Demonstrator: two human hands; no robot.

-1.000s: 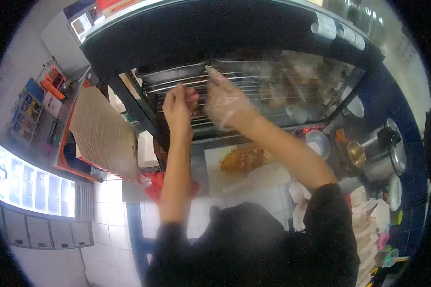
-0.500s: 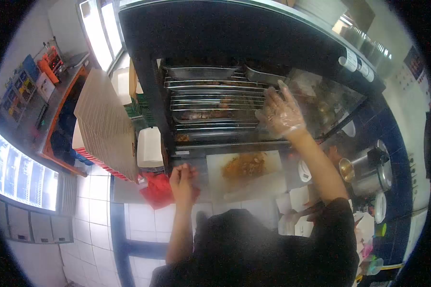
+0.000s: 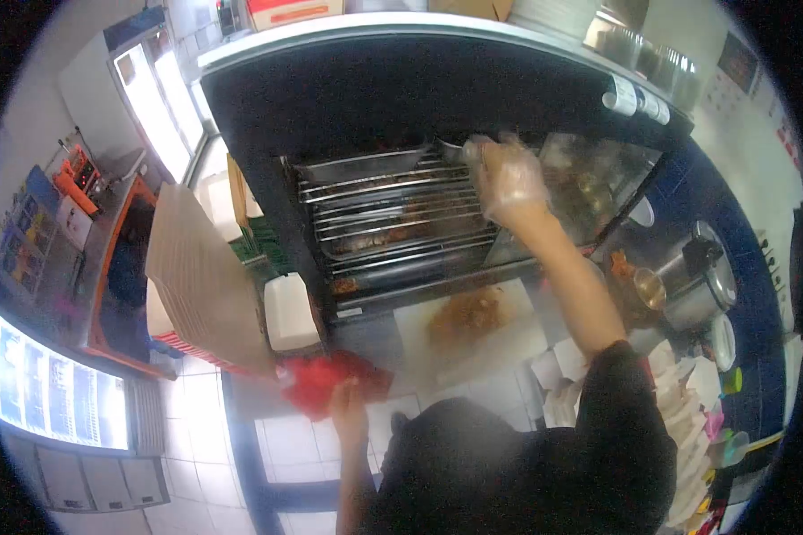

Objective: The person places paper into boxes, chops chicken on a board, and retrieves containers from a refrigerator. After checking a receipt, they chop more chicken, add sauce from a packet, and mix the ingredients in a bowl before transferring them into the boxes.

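Observation:
My right hand (image 3: 511, 183) wears a clear plastic glove and is raised at the opening of a dark heated cabinet, by the upper right end of its wire racks (image 3: 393, 192). Its fingers are smeared by motion, so what they touch does not show. Behind it, a metal tray (image 3: 451, 152) is partly hidden. Browned food (image 3: 375, 239) lies in a tray on a lower rack. My left hand (image 3: 348, 410), bare, is low at the counter's front edge, its fingers closed at a crumpled red plastic bag (image 3: 330, 382).
A white cutting board (image 3: 522, 325) with brown crumbs lies before the cabinet. Stacked cardboard trays (image 3: 196, 276) and a white food box (image 3: 290, 312) stand left. On the right are a steel pot (image 3: 700, 290), a small gold-coloured bowl (image 3: 649, 287) and several paper boxes (image 3: 687, 401).
My right hand has moved up and slightly left along the racks, its fingers no longer spread. My left hand has dropped lower, and the red bag lies more spread out. The camera view has shifted.

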